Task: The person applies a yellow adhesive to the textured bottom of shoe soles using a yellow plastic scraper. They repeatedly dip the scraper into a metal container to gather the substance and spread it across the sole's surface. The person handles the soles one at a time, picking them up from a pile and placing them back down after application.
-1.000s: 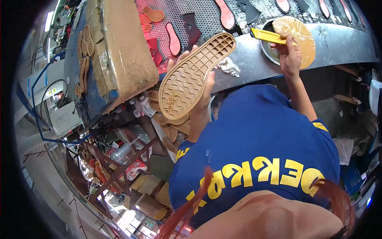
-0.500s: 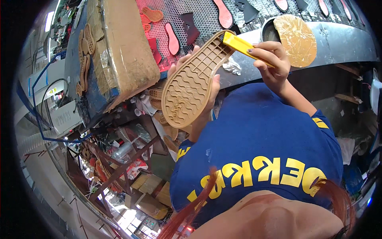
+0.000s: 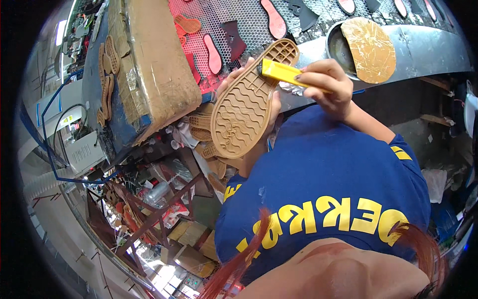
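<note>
A tan rubber shoe sole (image 3: 239, 119) is held up in front of my chest, its wavy tread and grid-patterned heel facing me. My left hand (image 3: 275, 107) grips it from behind, with the thumb along one edge and fingertips showing past the other. Between the fingers of my right hand (image 3: 328, 84) is a flat yellow tool (image 3: 281, 73) with a dark end. That dark end lies over the sole just below the heel grid; whether it touches is hard to tell.
A honeycomb-mesh surface (image 3: 209, 25) carries pink insoles (image 3: 214, 54) and dark cut pieces (image 3: 232, 40). A round metal pot (image 3: 338, 47) with a tan disc lid (image 3: 371, 50) stands at the right. To the left are a taped cardboard box (image 3: 164, 65) and more soles (image 3: 112, 55).
The yellow tool has moved from the heel end toward the middle of the sole, with my right hand shifting left and down. The sole has moved slightly right and tilted more.
</note>
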A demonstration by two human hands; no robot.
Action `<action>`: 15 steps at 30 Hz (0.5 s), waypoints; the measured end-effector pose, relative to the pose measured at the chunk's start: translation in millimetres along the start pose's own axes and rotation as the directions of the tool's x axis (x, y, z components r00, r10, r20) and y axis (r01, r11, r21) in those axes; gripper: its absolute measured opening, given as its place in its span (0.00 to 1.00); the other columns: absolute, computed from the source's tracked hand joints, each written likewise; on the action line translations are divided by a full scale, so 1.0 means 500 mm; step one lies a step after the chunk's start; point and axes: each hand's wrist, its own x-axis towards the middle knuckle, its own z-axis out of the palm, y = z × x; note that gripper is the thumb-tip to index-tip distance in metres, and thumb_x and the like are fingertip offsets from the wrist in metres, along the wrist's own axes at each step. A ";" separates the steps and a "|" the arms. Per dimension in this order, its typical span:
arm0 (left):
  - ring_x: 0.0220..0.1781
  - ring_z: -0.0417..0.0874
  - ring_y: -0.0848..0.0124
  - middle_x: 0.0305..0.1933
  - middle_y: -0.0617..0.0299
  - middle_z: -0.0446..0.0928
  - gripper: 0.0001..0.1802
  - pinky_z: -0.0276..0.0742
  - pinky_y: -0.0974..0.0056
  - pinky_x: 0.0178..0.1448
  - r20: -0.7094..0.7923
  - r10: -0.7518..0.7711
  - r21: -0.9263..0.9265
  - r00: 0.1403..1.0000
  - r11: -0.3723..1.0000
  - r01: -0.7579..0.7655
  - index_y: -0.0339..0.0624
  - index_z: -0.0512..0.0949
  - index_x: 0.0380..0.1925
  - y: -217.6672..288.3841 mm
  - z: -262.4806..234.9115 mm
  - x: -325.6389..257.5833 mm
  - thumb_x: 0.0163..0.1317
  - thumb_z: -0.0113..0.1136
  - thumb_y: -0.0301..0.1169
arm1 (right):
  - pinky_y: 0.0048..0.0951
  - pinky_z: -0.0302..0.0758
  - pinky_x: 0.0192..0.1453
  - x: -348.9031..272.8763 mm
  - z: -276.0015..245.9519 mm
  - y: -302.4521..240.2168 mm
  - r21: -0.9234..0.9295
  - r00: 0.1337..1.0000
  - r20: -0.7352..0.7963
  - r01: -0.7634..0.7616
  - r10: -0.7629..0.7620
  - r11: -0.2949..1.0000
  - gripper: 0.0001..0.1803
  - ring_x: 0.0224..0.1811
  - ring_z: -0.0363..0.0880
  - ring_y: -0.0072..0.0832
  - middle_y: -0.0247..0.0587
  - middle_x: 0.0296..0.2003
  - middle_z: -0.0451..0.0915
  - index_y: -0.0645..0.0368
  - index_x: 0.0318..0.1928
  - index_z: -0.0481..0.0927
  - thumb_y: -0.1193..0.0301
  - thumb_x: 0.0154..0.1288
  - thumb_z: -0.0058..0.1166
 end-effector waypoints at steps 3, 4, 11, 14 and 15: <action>0.70 0.61 0.73 0.70 0.74 0.65 0.32 0.45 0.60 0.77 0.017 0.023 0.015 1.000 1.000 -0.024 0.56 0.64 0.68 0.003 -0.012 0.003 0.62 0.53 0.45 | 0.28 0.76 0.41 -0.005 -0.008 0.002 0.017 0.995 -0.020 -0.095 0.095 0.995 0.14 0.38 0.79 0.31 0.44 0.37 0.79 0.62 0.42 0.84 0.68 0.58 0.66; 0.68 0.63 0.72 0.68 0.72 0.67 0.33 0.47 0.61 0.76 -0.007 0.020 -0.036 1.000 0.999 -0.020 0.54 0.65 0.66 0.000 -0.005 -0.001 0.60 0.54 0.45 | 0.28 0.76 0.41 -0.005 -0.007 -0.002 -0.002 0.997 -0.034 -0.072 0.072 0.997 0.14 0.38 0.79 0.31 0.44 0.37 0.79 0.63 0.42 0.84 0.68 0.58 0.65; 0.64 0.66 0.70 0.65 0.68 0.71 0.33 0.51 0.62 0.73 0.050 0.107 0.318 0.993 0.941 -0.118 0.52 0.69 0.64 0.022 -0.045 0.016 0.57 0.57 0.44 | 0.29 0.77 0.42 -0.005 -0.013 -0.002 -0.126 0.999 -0.048 -0.008 0.002 0.992 0.15 0.39 0.80 0.33 0.47 0.39 0.78 0.65 0.43 0.82 0.65 0.65 0.60; 0.71 0.60 0.75 0.71 0.75 0.63 0.32 0.44 0.59 0.78 0.126 -0.011 0.282 0.992 0.959 -0.025 0.59 0.61 0.70 0.033 -0.043 0.008 0.65 0.47 0.47 | 0.29 0.77 0.41 0.000 -0.010 -0.007 -0.115 0.999 -0.038 0.016 -0.020 0.993 0.15 0.38 0.79 0.33 0.45 0.38 0.79 0.64 0.42 0.83 0.66 0.59 0.64; 0.69 0.62 0.73 0.69 0.73 0.66 0.31 0.46 0.61 0.77 0.083 0.025 0.319 0.996 0.946 -0.050 0.57 0.64 0.67 0.038 -0.039 0.011 0.63 0.51 0.46 | 0.29 0.77 0.41 0.002 -0.008 -0.011 -0.117 0.999 -0.033 0.036 -0.040 0.992 0.15 0.38 0.79 0.33 0.44 0.38 0.79 0.64 0.41 0.83 0.67 0.57 0.66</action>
